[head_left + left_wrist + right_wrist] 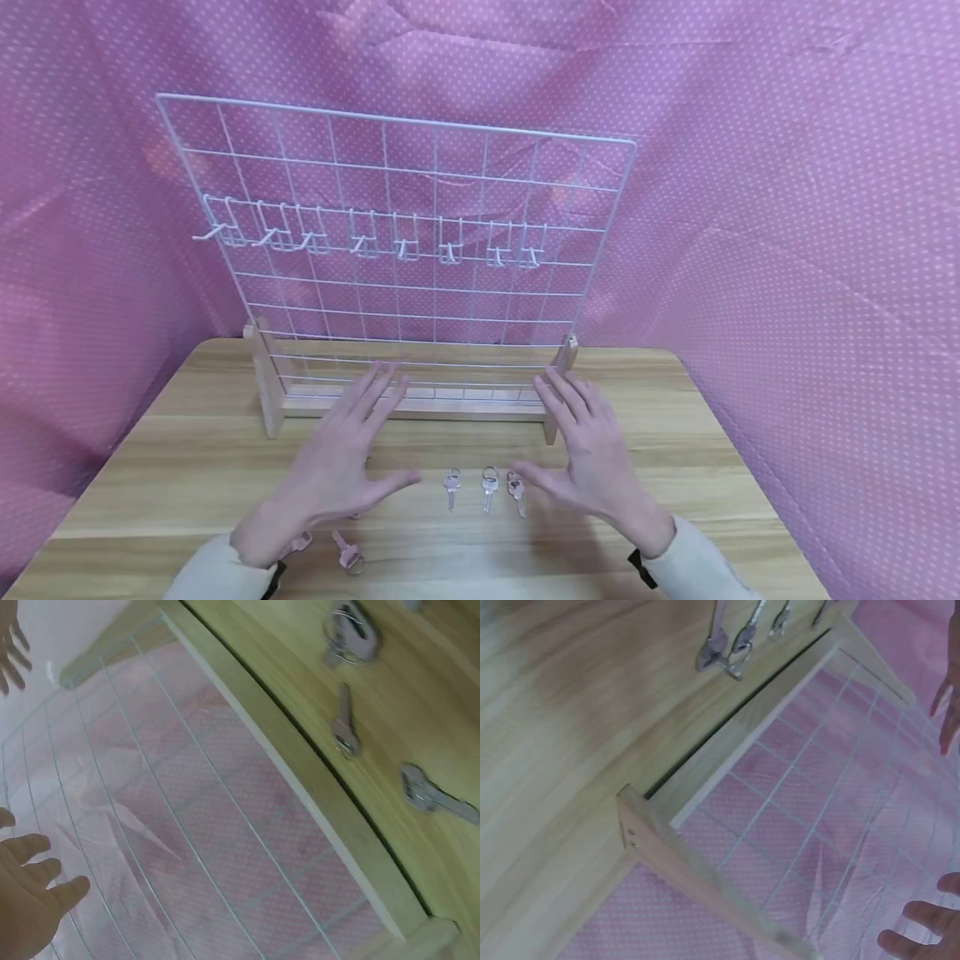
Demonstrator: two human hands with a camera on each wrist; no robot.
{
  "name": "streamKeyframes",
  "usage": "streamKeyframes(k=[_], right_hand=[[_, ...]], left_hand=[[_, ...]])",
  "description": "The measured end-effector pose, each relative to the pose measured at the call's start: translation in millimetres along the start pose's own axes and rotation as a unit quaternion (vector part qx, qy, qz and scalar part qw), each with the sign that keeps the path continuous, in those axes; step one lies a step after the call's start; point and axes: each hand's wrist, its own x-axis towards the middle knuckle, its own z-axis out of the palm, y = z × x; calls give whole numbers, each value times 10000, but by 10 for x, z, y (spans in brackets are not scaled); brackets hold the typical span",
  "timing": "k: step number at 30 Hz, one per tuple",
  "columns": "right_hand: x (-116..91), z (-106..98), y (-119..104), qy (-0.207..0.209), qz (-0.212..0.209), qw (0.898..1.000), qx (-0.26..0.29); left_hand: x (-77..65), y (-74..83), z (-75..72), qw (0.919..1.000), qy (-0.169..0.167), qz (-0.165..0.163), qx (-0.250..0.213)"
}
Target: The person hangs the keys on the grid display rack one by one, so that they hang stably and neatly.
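My left hand is held above the table with its fingers straight and thumb spread, in front of the wire grid rack. On the other side, my right hand hovers the same way, holding nothing. Between them a key with a ring, a second key and a third key lie on the wood, the third close to the right thumb. Below the left hand lies another key, and a further key is partly covered by the left wrist. In the left wrist view several keys lie along the rack's base.
The white wire grid stands upright in a wooden base at the back of the table. Several white hooks hang in a row across it, projecting forward. Pink dotted cloth surrounds the table at the back and sides.
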Motion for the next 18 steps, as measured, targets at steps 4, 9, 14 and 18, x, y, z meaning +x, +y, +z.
streamKeyframes(k=[4,9,14,18], right_hand=[[-51,-27,55,33,162,9986,496],[-143,-25,142,-10,522,9924,1113],[-258,16,204,-284,861,9837,1550],[-363,93,221,-727,1127,9761,1708]], left_hand=[[-97,-100,-126,9966,-73,-454,-689],[-199,-259,-270,9859,116,-1003,-1333],[-309,-428,-383,9693,405,-1519,-1889],[-412,-563,-448,9565,564,-1920,-2122]])
